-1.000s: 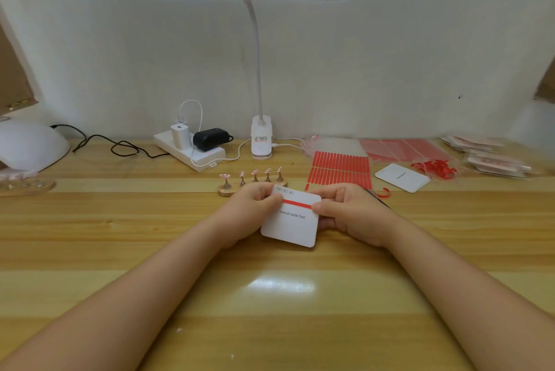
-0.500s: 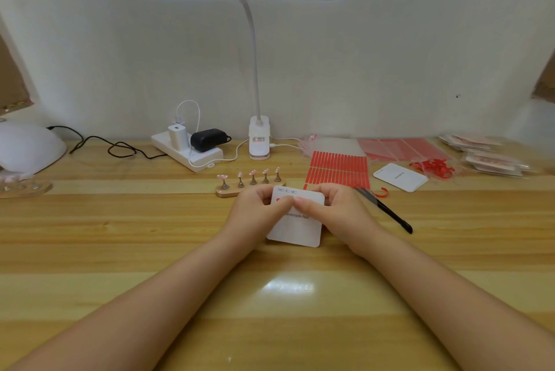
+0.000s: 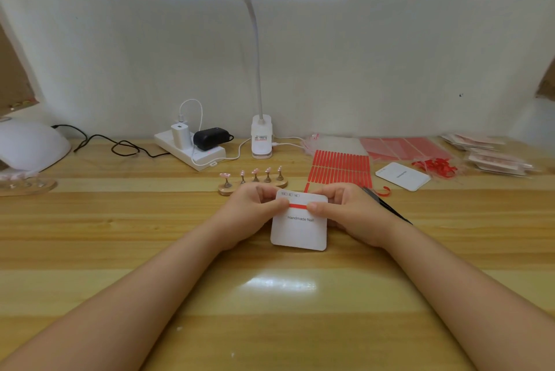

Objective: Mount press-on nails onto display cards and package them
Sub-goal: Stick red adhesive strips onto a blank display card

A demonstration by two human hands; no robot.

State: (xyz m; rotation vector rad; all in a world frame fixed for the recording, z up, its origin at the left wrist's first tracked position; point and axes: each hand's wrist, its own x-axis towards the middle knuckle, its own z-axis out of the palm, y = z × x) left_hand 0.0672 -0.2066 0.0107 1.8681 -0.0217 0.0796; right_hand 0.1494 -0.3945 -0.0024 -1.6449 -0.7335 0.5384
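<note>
- Head view:
- The display card (image 3: 298, 228) is a white card with rounded corners, printed "Handmade Nail", held just above the wooden table (image 3: 120, 220) near its middle, between both hands.
- A red strip (image 3: 298, 206) runs across the card above the printed words.
- The left hand (image 3: 250, 210) grips the card's left edge, fingers curled behind it and the thumb pressing on the left end of the red strip.
- The right hand (image 3: 348, 211) grips the right edge the same way, thumb on the right end of the strip, fingers curled behind.
- A black tool (image 3: 387, 205) lies slanted on the table just behind the right hand; its nearer end is hidden by the wrist.
- A wooden stand (image 3: 253, 181) with five pink nails on small posts sits just beyond the left hand.
- A sheet of red strips (image 3: 341, 168) lies beyond the right hand, touching the card's far corner in this view.
- A second white card (image 3: 402, 176) lies flat to the right of that sheet, with a curl of red peel (image 3: 383, 191) beside it.
- Clear packets (image 3: 492, 157) with pink contents are stacked at the far right.
- A desk lamp (image 3: 261, 142) stands at the back, lit, next to a power strip (image 3: 192, 153) with two plugs.
- A white domed device (image 3: 27, 147) sits at the far left.
</note>
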